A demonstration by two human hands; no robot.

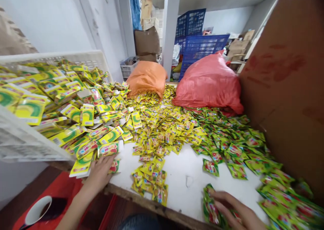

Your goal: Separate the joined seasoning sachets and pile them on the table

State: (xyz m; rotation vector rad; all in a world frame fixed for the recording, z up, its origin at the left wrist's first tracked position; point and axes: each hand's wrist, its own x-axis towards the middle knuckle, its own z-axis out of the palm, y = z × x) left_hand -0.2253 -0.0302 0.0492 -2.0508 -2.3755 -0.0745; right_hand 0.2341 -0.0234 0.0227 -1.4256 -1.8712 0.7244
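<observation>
My left hand (pixel 100 169) is at the front edge of the heap of cartons, its fingers closed against a small yellow carton (pixel 108 149) with a white end flap at its right. Part of another carton (pixel 114 166) shows just right of the fingers. My right hand (pixel 234 208) is low at the right, thumb and fingers on a small green packet (pixel 209 206) above the white tabletop (pixel 186 176). A single green packet (pixel 210 167) lies beyond it. Between my hands is a small cluster of yellow packets (pixel 152 177) near the table's front edge.
A tipped white crate (pixel 32 139) spills yellow cartons from the left. Yellow packets (pixel 162 122) spread across the middle, green packets (pixel 235 149) at right. An orange sack (pixel 148 76) and a red sack (pixel 209 81) stand behind. Cardboard (pixel 286 98) walls the right. A white cup (pixel 37 209) is below left.
</observation>
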